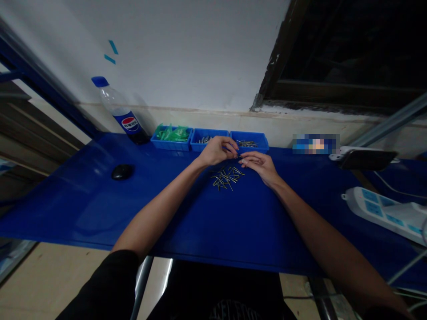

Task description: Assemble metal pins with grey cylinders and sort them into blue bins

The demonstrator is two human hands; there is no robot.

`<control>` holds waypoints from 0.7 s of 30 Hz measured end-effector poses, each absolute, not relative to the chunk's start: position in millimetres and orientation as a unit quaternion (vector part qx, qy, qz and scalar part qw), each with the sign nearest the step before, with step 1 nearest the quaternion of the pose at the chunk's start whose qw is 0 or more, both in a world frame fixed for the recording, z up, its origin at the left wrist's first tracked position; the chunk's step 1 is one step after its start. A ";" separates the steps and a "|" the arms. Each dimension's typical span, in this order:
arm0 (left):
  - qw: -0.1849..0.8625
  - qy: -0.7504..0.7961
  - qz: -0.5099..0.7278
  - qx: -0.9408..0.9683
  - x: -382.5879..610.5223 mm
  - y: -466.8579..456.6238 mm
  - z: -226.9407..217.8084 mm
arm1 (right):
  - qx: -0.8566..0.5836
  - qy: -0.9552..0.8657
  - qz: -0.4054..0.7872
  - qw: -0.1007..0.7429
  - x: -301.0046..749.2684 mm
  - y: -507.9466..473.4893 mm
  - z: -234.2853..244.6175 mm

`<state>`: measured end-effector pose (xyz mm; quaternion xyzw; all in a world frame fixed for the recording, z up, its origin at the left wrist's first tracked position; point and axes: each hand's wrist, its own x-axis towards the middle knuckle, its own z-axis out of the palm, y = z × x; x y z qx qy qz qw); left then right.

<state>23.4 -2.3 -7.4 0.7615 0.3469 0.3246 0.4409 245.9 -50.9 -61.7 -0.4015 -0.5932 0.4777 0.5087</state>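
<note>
My left hand [218,151] and my right hand [262,166] meet fingertip to fingertip, just in front of the blue bins. Pinched between them is a small thin metal piece [239,156], mostly hidden by the fingers; it may be a screw or pin. Below the hands a loose pile of thin metal screws or pins [227,178] lies on the blue table [213,222]. Behind the hands, the right blue bin [263,143] holds similar thin metal pieces [247,144]. Small silvery parts [204,139] sit in the middle blue bin [220,133], partly covered by my left hand.
Green plastic packets [173,133] fill the left blue bin [170,145]. Beside it stands a cola bottle [125,118], with a black mouse [122,172] nearer. On the right are a phone [368,159] on a stand and a white power strip [383,211] with cables.
</note>
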 end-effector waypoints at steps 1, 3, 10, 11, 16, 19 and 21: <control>0.441 0.347 0.322 0.762 24.1 -2.6 -8.2 | -0.404 -0.589 0.476 0.513 245.8 -50.8 -61.3; 0.440 0.348 0.314 0.766 25.7 -3.5 -9.4 | -0.410 -0.582 0.473 0.519 245.7 -50.4 -60.3; 0.410 0.355 0.283 0.791 25.2 -2.5 -10.7 | -0.416 -0.573 0.467 0.530 247.4 -46.6 -65.4; 0.392 0.356 0.268 0.805 22.3 -1.2 -9.0 | -0.418 -0.570 0.466 0.532 247.9 -45.8 -67.0; 0.255 0.387 0.135 0.876 1.4 7.4 1.8 | -0.409 -0.557 0.473 0.547 248.7 -46.1 -65.6; 0.233 0.384 0.054 0.892 -4.0 11.0 0.0 | -0.400 -0.557 0.484 0.544 248.1 -49.3 -58.5; 0.225 0.386 0.032 0.894 -2.3 11.7 -4.4 | -0.404 -0.560 0.489 0.533 248.3 -50.9 -55.1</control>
